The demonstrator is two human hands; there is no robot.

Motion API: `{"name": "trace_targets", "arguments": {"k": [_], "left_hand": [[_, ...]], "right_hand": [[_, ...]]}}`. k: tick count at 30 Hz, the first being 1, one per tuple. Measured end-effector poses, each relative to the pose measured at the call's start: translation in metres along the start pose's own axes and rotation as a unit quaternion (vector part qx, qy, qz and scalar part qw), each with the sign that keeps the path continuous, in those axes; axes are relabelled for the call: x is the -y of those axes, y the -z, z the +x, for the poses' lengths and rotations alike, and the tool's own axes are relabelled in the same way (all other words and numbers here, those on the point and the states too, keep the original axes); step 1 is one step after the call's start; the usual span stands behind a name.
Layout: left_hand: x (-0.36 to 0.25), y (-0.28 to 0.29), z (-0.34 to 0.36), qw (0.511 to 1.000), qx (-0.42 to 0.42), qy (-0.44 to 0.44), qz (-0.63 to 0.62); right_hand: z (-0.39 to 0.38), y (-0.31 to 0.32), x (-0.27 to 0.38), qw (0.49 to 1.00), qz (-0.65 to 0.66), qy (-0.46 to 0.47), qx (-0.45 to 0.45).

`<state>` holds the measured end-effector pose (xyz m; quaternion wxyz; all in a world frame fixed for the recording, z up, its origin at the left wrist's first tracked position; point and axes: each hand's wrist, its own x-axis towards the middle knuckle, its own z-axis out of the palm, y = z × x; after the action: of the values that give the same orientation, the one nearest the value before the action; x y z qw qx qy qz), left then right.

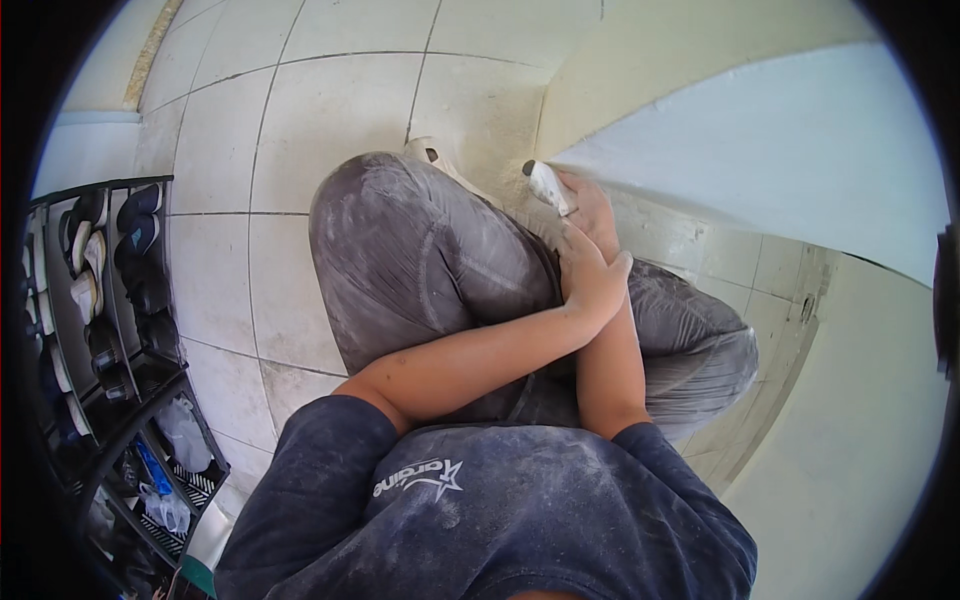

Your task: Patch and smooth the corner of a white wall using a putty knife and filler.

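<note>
My right hand [592,208] reaches forward between my knees, close to the wall corner. Its fingers close round a small white, dust-smeared object [550,190] with a dark rounded end; its kind I cannot make out. Across my right wrist lies my left hand [594,275], its fingers and thumb wrapped round it. My left forearm crosses over the right one. Both hands look dusty, and part of the right palm is hidden behind its fingers.
I squat in dusty grey trousers [400,250] on a tiled floor [340,110]. A pale panel or wall [780,140] rises at the right. At the left stands a black rack [150,420] of shoes and plastic bags. A whitish shoe [428,152] shows past my left knee.
</note>
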<state>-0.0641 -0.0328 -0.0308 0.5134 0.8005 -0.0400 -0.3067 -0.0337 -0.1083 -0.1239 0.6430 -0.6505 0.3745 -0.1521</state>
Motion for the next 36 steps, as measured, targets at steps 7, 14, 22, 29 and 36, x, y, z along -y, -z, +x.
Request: {"name": "trace_targets", "arguments": {"k": [7,14,22,29,36], "left_hand": [[-0.012,0.007,0.0,0.991,0.031,0.076,-0.101],[-0.015,0.007,0.001,0.997,0.049,0.051,-0.042],[-0.013,0.012,0.004,0.996,0.057,0.049,-0.041],[0.003,-0.002,0.006,0.996,0.063,0.054,-0.043],[-0.003,0.0,0.008,0.982,0.032,0.092,-0.162]], "right_hand": [[-0.007,0.005,0.004,0.968,-0.211,0.12,0.055],[-0.004,0.001,0.007,0.975,-0.182,0.127,-0.007],[0.002,0.001,-0.014,0.991,0.098,-0.092,-0.028],[0.019,-0.006,-0.008,0.949,0.185,-0.253,-0.008],[0.006,-0.002,-0.009,0.983,-0.029,-0.169,-0.068]]}}
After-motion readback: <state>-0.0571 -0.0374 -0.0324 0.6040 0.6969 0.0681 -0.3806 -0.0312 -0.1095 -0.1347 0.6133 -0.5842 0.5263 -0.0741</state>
